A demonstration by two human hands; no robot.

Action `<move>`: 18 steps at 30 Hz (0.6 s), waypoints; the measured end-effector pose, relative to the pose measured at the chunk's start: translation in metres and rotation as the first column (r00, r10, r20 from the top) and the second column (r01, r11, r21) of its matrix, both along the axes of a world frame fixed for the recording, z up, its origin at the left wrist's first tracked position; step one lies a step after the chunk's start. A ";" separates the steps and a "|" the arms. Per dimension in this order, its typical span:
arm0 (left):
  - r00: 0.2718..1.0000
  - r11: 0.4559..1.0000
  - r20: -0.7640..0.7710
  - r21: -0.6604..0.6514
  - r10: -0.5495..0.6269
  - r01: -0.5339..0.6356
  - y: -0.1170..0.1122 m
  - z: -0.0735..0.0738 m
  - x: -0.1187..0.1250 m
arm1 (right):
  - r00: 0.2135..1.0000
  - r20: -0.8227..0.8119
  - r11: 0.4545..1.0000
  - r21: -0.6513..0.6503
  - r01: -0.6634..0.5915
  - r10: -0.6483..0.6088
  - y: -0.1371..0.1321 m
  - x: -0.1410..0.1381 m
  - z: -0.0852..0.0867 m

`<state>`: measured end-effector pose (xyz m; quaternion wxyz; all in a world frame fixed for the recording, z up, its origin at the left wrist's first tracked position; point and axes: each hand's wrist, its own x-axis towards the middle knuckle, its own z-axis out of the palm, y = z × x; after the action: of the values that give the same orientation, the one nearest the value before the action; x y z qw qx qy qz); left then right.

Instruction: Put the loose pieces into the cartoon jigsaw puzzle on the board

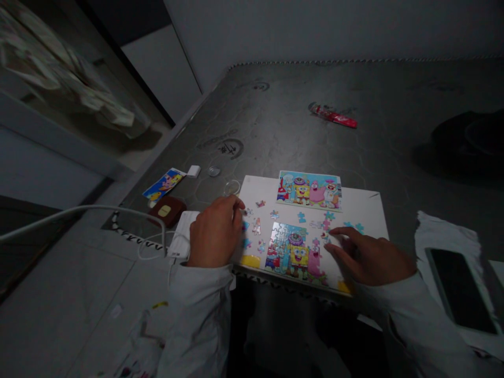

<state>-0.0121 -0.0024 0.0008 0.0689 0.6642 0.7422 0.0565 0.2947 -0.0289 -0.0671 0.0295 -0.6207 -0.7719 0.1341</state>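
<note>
- White board (364, 202) taken as the landmark; all places are given from it.
- Right hand (368, 257): reached in over the board's right half. Thumb and forefinger are brought nearly together, and a small puzzle piece (325, 237) is pinched at their tips; the remaining fingers are curled behind.
- Left hand (216, 231): placed at the board's left edge, back of the hand uppermost. Fingers are bent inward, loosely rather than clenched — whether anything is held cannot be determined, the fingertips being partly hidden.
- Partly assembled puzzle (293, 254): laid on the board's near half, around the middle; a yellow square figure is shown on it. Its upper right is unfilled, and the pinched piece is held just beside that side.
- Picture card (309, 190): laid at the board's far edge, slightly overhanging.
- Loose pieces (301, 217): scattered on the board, between card and puzzle and toward the left edge.
- Phone (460, 289): set down right of the board, apart from it.
</note>
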 end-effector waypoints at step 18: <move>1.000 0.999 -0.002 -0.039 -0.017 0.017 0.001 0.004 0.004 | 0.997 0.072 0.991 0.131 0.001 -0.011 -0.010 -0.019 0.011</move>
<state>-0.0082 -0.0013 0.0051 0.0815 0.6693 0.7374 0.0409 0.2758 -0.0394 -0.0564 0.0423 -0.6243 -0.7777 0.0605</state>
